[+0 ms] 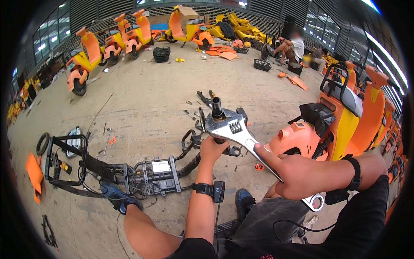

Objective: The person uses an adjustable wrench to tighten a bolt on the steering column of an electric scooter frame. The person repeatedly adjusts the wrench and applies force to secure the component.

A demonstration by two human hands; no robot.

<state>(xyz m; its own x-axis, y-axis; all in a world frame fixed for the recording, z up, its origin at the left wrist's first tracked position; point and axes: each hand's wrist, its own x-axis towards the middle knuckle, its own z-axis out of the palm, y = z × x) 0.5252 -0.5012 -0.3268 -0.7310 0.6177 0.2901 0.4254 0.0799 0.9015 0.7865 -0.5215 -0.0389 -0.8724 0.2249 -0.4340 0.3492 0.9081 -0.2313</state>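
A large silver adjustable wrench (244, 139) has its jaws around the dark steering tube (217, 107) of a stripped scooter frame (113, 173). My right hand (297, 175) is closed around the wrench handle, with the index finger lying along it. Just below the wrench head, my left hand (212, 149) is wrapped around the upper steering column; the wrench partly hides its fingers. The black frame lies low across the floor to the left, with a metal bracket, a white-labelled box (161, 167) and loose wiring in its middle. My blue shoe (117, 195) is against the frame.
An orange and yellow scooter (340, 116) stands close on the right. Loose tools (106, 142) and an orange panel (33, 173) lie at left. Farther off are parked scooters (139, 32), black baskets (161, 54), a heap of yellow panels (241, 26) and seated people (294, 46).
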